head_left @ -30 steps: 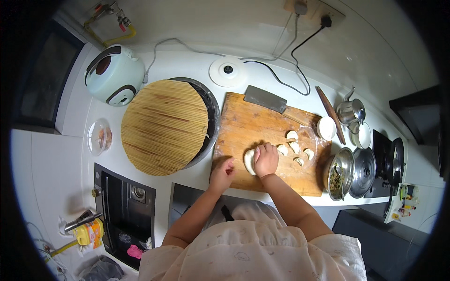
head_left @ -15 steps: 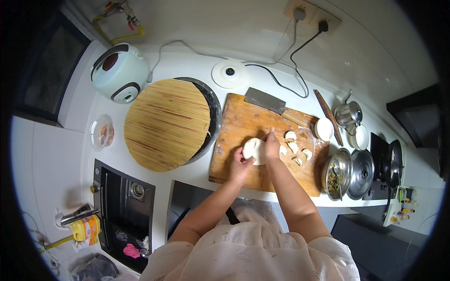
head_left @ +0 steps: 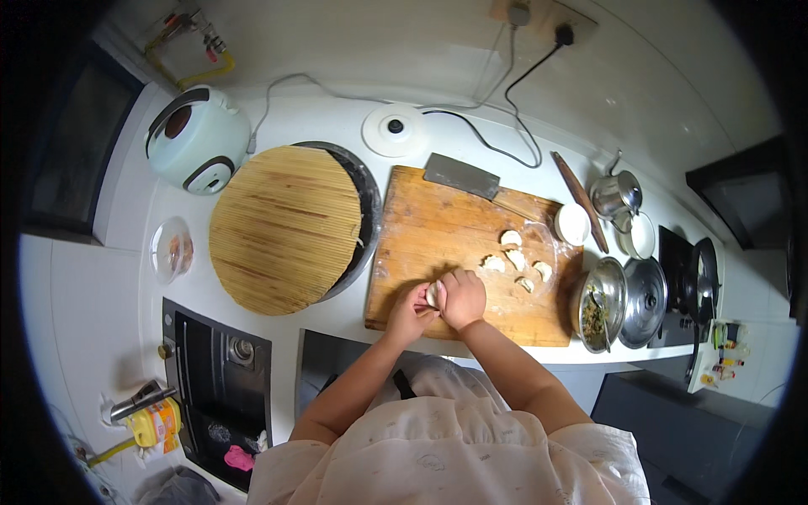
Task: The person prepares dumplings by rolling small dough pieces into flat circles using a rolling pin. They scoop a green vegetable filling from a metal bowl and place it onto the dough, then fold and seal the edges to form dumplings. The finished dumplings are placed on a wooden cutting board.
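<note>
Both hands are closed together over one small pale dough piece (head_left: 433, 295), pinched between the left hand (head_left: 410, 313) and right hand (head_left: 462, 298) above the near edge of the wooden cutting board (head_left: 438, 231); fingers are curled tight, and the exact grip is hidden behind the knuckles. Risks, as I judge them: the dough sits over the board's front edge, so a slip probably drops it onto the white counter (head_left: 341, 316) or off it. Squeezing too hard could tear the piece. The other dough pieces (head_left: 515, 259) lie near the right hand, so an elbow swing could smear them. The cleaver (head_left: 461, 176) is well apart at the far edge, low concern. The open pot of filling (head_left: 599, 305) is just beside the board.
</note>
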Motion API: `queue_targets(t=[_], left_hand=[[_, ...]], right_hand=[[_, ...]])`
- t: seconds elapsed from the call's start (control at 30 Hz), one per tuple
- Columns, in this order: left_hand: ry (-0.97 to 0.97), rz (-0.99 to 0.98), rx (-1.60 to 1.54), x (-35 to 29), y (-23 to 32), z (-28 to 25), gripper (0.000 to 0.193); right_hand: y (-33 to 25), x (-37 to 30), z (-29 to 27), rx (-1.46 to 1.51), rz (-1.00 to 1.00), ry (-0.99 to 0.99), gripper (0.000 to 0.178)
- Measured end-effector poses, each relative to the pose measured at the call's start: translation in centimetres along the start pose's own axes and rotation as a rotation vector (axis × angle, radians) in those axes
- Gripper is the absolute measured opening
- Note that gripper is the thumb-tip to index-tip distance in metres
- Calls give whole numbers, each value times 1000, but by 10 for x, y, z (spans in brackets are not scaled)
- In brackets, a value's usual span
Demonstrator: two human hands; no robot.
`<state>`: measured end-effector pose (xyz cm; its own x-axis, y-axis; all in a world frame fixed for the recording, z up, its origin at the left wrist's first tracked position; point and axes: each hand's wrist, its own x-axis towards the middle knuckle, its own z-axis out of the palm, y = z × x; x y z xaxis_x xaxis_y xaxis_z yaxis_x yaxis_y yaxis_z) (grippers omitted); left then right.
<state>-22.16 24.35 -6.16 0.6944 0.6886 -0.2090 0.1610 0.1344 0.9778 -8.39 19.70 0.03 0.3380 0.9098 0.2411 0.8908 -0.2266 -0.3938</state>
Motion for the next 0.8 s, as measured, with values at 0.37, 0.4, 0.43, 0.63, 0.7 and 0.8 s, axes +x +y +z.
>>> queue_targets(t=[0.37,0.4,0.43,0.63,0.7,0.8], left_hand=[[112,-83,124,10,19,-10,61],[111,-79,142,15,25,-8,61],[107,-70,123,22,33,-5,62],[273,2,93,36,11,14,46],[187,132,308,29,24,19,45],[85,288,567,18,57,24,42]], right_hand=[[8,80,40,-134,251,-41,31],[8,86,39,-124,350,-104,34],[3,95,34,-116,449,-165,38],[35,57,18,884,989,-213,62],[46,40,2,780,854,-180,60],[42,20,1,563,490,-7,44]])
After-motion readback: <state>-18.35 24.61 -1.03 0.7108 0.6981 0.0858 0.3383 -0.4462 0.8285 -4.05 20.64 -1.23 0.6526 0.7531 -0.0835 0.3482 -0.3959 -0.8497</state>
